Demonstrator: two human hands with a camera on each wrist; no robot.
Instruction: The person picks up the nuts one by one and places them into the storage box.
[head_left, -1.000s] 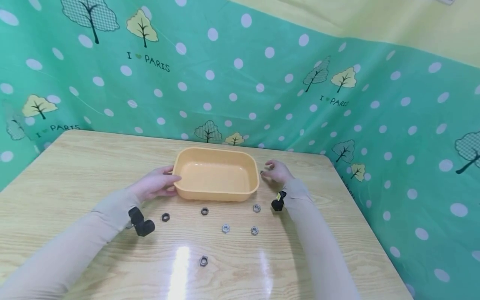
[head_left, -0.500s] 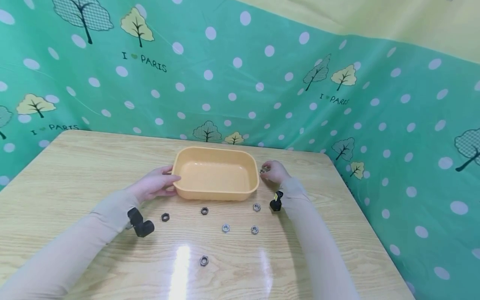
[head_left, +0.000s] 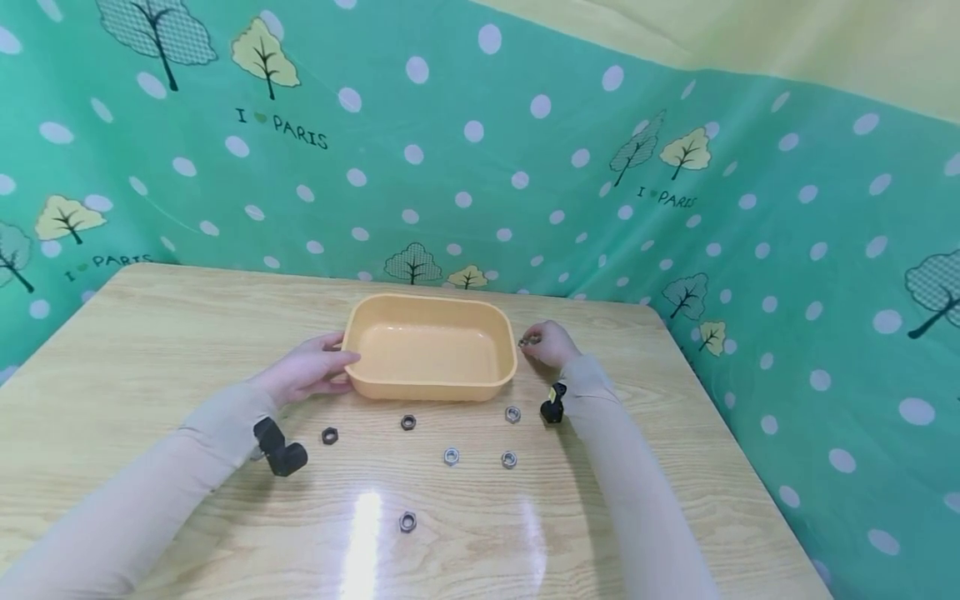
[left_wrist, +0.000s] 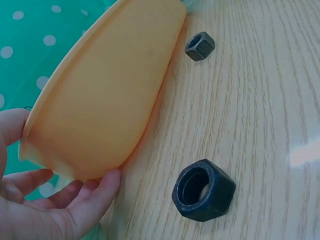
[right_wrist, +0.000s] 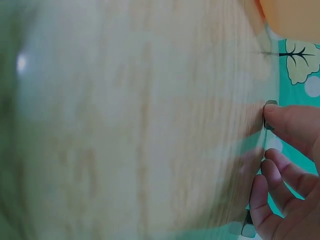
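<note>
Left of centre in the head view, the left hand [head_left: 309, 370] has a wide grip on the left end of an orange bin [head_left: 427, 390], its thumb over the rim and its other fingers against the outer wall. The bin sits upright on the table [head_left: 225, 308] at mid-frame. Just beside its right end, the right hand [head_left: 553, 343] keeps a narrow grip, pinching a small metal nut [right_wrist: 270, 126], seen under the thumb at the right edge of the right wrist view. A second nut [right_wrist: 248, 230] shows near the lowest finger at the lower right of that frame; whether the finger touches it I cannot tell. Across the lower middle of the head view lie three dark nuts [head_left: 330, 436] and three silvery nuts [head_left: 451, 456], well apart from one another, all below the bin.
</note>
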